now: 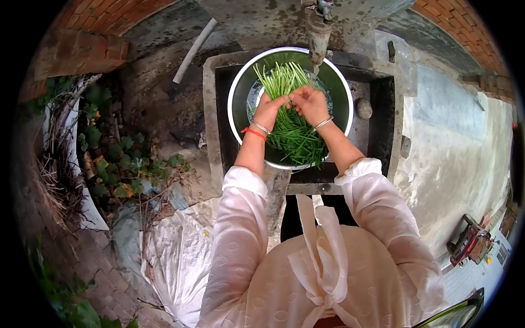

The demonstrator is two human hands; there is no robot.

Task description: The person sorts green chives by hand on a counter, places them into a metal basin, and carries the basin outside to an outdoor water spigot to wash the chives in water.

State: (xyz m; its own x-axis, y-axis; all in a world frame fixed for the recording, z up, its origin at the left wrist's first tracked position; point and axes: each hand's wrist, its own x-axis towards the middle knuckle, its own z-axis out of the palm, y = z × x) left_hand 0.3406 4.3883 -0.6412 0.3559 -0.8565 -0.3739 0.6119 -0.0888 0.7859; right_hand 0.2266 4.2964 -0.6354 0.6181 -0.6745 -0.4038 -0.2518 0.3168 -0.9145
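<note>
Together, both hands [268, 112] hold a bunch of green stalks [281, 79] over a metal basin [341, 98].

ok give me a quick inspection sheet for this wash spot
Surface: concrete basin with a raised rim.
Job's things: green stalks bundled in a wide metal bowl, which sits in the basin.
Clutter: rounded stone beside the bowl; pale rod and white sheeting on the ground at left.
Hands: left hand grips the bundle; right hand has its fingers pinched there, contents unclear.
Cables: nothing seen.
Surroundings: spout, brick wall, leafy plants.
</note>
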